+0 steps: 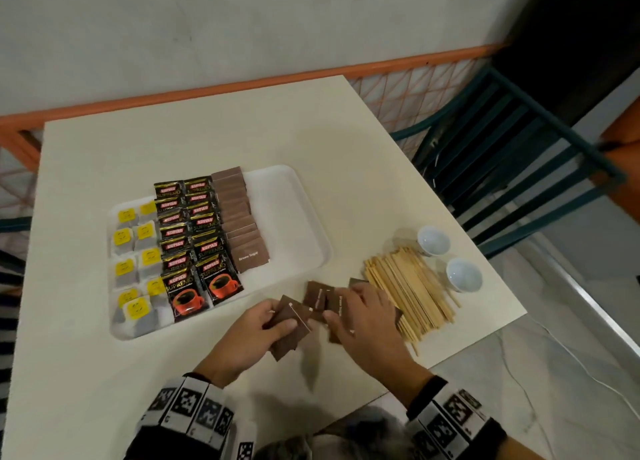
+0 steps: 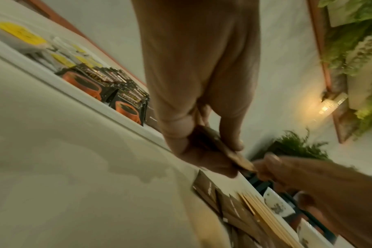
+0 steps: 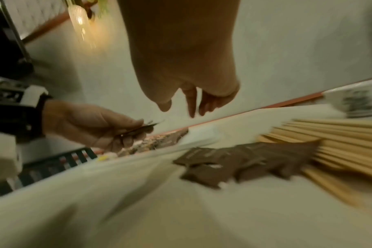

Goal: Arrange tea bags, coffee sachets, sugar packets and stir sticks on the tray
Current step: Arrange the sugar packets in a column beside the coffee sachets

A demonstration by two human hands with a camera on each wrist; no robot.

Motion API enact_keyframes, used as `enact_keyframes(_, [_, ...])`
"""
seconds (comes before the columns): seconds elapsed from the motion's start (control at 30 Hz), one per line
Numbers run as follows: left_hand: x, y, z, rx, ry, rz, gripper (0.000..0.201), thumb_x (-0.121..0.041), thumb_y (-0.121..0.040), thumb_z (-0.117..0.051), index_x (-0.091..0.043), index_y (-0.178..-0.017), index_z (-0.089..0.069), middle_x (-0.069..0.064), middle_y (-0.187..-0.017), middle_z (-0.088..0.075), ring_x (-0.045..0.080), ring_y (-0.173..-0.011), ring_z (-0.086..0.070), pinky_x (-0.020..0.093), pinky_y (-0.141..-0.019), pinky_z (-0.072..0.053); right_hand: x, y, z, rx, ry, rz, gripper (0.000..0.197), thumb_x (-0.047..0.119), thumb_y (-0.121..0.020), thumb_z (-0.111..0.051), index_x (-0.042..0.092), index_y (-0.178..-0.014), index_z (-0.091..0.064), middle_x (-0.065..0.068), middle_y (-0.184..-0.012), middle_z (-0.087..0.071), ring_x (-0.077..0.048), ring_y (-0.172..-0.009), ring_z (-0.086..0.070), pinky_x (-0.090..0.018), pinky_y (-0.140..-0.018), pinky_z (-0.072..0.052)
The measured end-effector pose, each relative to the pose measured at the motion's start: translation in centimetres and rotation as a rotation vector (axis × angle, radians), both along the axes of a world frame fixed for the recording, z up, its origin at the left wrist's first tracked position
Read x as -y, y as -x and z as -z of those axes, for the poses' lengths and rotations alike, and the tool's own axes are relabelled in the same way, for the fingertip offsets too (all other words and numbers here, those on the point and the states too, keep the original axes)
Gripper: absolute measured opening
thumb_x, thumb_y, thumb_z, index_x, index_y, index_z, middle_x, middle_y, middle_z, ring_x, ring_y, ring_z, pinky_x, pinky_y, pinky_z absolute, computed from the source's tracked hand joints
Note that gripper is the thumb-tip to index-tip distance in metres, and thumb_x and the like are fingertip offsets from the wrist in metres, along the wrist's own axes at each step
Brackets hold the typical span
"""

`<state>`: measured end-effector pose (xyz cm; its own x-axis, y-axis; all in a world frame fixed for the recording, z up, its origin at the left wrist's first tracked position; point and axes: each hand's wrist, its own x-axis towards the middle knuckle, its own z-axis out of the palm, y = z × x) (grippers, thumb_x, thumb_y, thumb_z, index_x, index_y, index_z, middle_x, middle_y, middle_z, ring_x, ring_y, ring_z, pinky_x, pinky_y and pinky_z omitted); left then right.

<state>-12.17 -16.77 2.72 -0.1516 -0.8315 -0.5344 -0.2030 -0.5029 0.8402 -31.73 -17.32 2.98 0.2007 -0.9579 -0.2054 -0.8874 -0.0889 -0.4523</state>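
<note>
Left hand (image 1: 254, 335) pinches stacked sugar packets (image 1: 289, 324); right hand (image 1: 363, 315), fingers loose, should square loose ones near the table's front edge before traying.

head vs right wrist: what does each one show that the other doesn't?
Head only: the full tray layout, with tea bags, coffee sachets and a column of sugar packets, its right part bare; also both small white cups.

Right wrist only: the right hand from below, fingers relaxed and holding nothing, above the loose sugar packets; a wall lamp.

Both: the left hand gripping a few brown packets, and the stir sticks on the table.
</note>
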Motion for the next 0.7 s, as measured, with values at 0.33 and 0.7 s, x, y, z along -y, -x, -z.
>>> enact_keyframes(0.33, [2.0,2.5,2.1,0.443,0.202,0.234,0.026,-0.024,-0.083,-0.067,-0.012,-0.106,-0.064,-0.001,-0.105,-0.051,0.018,-0.104,-0.053,0.024,-0.089,-0.039,-3.0,2.5,4.4,-0.379,0.01,0.173,0.072,0.063,-0.07,-0.06,0.012,-0.12,-0.052,-0.007,-0.117,-0.051,-0.027,-0.105,-0.054,-0.046,-0.092,-0.046])
enact_keyframes(0.7, [2.6,3.5,3.1,0.394,0.144,0.22,0.027,-0.019,-0.082,-0.068,-0.01,-0.107,-0.064,0.008,-0.118,-0.049,0.018,-0.1,-0.057,0.028,-0.095,-0.046,-2.7,0.4,5.3,-0.303,-0.028,-0.175,0.07,0.057,-0.073,-0.055,0.015,-0.128,-0.046,-0.006,-0.133,-0.052,-0.028,-0.128,-0.047,-0.052,-0.104,-0.038])
